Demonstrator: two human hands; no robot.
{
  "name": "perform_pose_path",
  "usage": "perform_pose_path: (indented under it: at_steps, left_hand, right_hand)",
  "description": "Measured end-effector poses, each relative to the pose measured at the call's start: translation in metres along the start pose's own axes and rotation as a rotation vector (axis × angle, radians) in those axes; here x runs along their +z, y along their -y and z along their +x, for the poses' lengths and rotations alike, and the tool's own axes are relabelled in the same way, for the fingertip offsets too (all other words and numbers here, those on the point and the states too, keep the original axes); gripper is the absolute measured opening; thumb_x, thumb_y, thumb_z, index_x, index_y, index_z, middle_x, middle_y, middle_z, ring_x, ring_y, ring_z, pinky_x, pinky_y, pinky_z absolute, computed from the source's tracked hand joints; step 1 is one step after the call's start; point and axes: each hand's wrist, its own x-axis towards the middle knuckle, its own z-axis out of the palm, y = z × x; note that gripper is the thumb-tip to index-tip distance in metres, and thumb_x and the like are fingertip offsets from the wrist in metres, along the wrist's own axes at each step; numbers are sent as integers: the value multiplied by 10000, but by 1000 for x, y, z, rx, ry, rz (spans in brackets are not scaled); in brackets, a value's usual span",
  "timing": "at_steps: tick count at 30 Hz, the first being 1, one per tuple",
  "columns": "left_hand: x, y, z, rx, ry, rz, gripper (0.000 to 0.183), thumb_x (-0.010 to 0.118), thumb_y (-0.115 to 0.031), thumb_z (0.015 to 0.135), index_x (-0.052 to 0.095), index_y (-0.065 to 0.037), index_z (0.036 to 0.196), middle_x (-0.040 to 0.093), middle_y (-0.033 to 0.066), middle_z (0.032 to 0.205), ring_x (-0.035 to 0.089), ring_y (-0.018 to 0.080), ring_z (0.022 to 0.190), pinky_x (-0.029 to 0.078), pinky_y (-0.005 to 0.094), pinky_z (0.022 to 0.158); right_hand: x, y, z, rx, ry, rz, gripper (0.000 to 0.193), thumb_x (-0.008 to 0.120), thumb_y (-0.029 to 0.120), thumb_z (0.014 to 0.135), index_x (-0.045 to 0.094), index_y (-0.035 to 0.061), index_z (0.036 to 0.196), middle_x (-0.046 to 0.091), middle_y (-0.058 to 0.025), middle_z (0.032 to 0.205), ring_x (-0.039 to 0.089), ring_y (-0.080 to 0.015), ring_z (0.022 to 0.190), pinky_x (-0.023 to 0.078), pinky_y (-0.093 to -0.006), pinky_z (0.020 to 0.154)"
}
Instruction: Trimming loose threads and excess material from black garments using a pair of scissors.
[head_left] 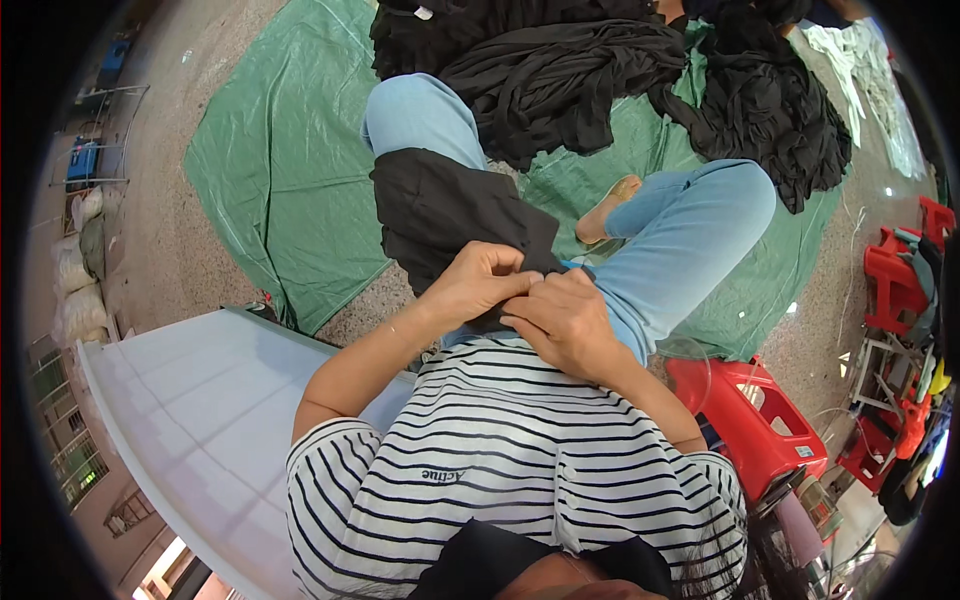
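A piece of black cloth (450, 215) is draped over my left thigh and lap, its far end hanging near the knee. My left hand (475, 285) pinches the near edge of the cloth between thumb and fingers. Right beside it, my right hand (565, 315) is closed on the same edge, the fingertips of both hands nearly touching. A small blue sliver (574, 265) peeks out just beyond the right hand's knuckles; what it belongs to is hidden. The fold between the fingers is too small to make out.
Heaps of black cloth (570, 80) lie ahead on a green tarp (290, 150). A white panel (200, 400) stands close on my left. Red plastic stools (750, 410) are at my right. Part of another person (670, 12) shows at the far edge.
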Motion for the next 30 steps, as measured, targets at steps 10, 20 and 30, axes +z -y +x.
perform_pose_path:
  at_steps: [10, 20, 30]
  left_hand:
    - [26, -7, 9, 463, -503, 152, 122, 578, -93, 929, 592, 26, 907, 575, 29, 768, 500, 85, 728, 443, 257, 661]
    - [8, -30, 2, 164, -252, -352, 83, 698, -41, 853, 675, 38, 855, 649, 8, 797, 547, 51, 648, 451, 202, 597]
    - [21, -39, 12, 591, -504, -125, 99, 618, -64, 916, 619, 24, 871, 610, -7, 836, 517, 59, 751, 433, 208, 699]
  right_hand:
    - [-13, -12, 6, 90, -205, -65, 210, 756, 81, 657, 653, 81, 840, 552, -71, 772, 533, -284, 787, 414, -389, 694]
    - [-15, -24, 4, 265, -150, 301, 172, 742, 74, 739, 642, 12, 864, 604, -102, 859, 595, -284, 837, 479, -370, 714]
    - [11, -47, 5, 411, -271, 1118, 123, 628, 100, 932, 613, 11, 1016, 586, 21, 963, 528, -44, 886, 451, -224, 777]
